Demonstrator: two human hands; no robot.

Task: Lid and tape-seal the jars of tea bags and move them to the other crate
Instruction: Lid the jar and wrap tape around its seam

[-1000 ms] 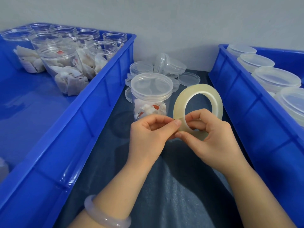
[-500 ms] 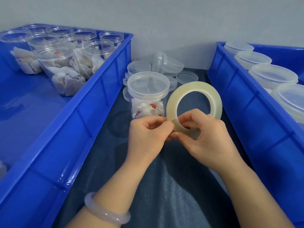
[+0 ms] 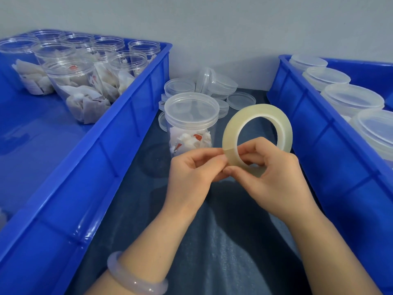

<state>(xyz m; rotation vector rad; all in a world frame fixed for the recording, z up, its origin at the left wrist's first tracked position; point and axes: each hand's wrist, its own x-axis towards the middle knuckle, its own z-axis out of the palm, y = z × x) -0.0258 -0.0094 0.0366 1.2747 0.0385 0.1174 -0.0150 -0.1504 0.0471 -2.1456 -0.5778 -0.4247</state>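
Right hand (image 3: 276, 179) grips clear tape roll (image 3: 257, 133) upright; left hand (image 3: 191, 173) pinches roll's edge, just before lidded tea-bag jar (image 3: 191, 122) on table (image 3: 223, 241)

Looks like a small hand-packing bench: blue plastic left crate (image 3: 119, 133) batched with open jars of tea bags (image 3: 72, 81), right crate (image 3: 319, 145) lined with lidded jars (image 3: 350, 99), loose lids (image 3: 240, 100) heaped on dark cloth (image 3: 223, 241) against a plain grey wall (image 3: 212, 28).

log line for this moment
right hand holds tape roll | left hand pinches its edge | lidded jar stands behind
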